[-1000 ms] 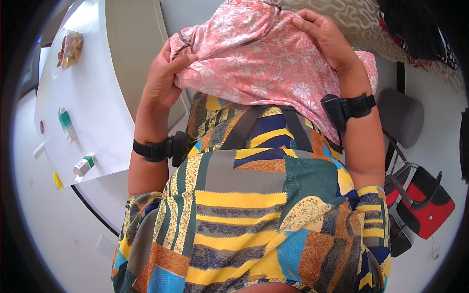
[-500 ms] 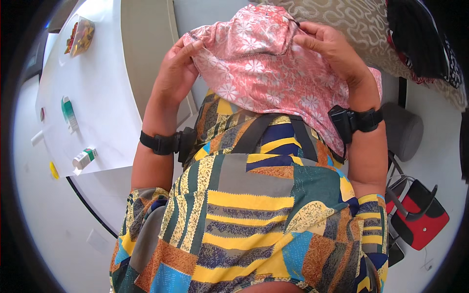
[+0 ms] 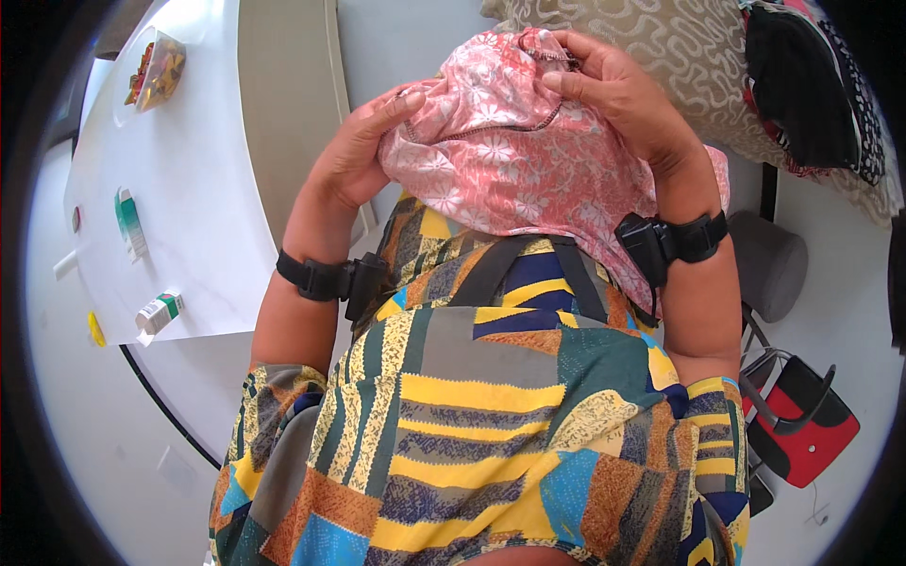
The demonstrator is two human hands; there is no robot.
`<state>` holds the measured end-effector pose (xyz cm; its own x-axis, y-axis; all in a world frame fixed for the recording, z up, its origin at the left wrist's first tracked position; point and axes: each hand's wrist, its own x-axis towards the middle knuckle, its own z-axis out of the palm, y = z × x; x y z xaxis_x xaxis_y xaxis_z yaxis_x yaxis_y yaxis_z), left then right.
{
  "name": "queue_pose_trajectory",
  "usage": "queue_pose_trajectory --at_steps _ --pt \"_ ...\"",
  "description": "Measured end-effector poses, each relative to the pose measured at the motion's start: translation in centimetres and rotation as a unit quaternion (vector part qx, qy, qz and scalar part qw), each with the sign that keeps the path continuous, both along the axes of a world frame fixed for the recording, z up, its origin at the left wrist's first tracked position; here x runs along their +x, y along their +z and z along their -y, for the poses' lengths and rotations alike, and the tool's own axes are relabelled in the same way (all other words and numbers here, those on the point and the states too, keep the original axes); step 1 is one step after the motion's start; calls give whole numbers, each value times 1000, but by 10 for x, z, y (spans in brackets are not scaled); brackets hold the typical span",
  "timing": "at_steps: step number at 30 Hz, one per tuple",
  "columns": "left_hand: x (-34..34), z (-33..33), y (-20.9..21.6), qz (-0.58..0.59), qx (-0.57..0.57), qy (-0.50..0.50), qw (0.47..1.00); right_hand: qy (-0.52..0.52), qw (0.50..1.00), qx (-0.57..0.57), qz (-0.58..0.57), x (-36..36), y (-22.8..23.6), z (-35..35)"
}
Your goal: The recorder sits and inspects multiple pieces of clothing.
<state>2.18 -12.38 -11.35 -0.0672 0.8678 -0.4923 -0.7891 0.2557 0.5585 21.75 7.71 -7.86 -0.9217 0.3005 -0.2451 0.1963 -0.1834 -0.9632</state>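
A pink garment [image 3: 528,179] with white flowers and dark stitched seams is stretched between my two hands, its lower part draped over my lap. My left hand [image 3: 363,146] is closed on its left edge, the thumb lying on top of the cloth. At the upper right, my right hand [image 3: 623,94] pinches a gathered, dark-stitched edge between thumb and fingers. The cloth hides several fingertips of both hands. Which part of the garment each hand grips, I cannot tell.
On the left, a white table [image 3: 189,208] bears a clear tub of wrapped items [image 3: 160,74], two green-and-white cartons [image 3: 130,224] and a yellow ring [image 3: 96,329]. A patterned cushion [image 3: 651,57] with dark clothes [image 3: 802,94] lies at upper right. A red-and-black bag [image 3: 812,420] stands lower right.
Both hands have come closer together, the left moving right and slightly down. The garment's upper part is more bunched, its right edge folded in by my right fingers.
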Motion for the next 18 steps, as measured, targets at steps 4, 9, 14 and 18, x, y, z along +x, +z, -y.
queue_pose_trajectory --at_steps 4,9,14,18 --pt "-1 -1 -4 -25 38 27 999 0 996 -75 -39 -1 12 10" --pt "5 3 18 -19 152 52 987 -67 987 -120 -85 23 20 20" --pt "19 -2 21 -95 60 -1 994 -116 990 -73 38 48 -17 13" --pt "27 -6 21 -150 36 1 988 -117 992 -2 52 52 -32 14"
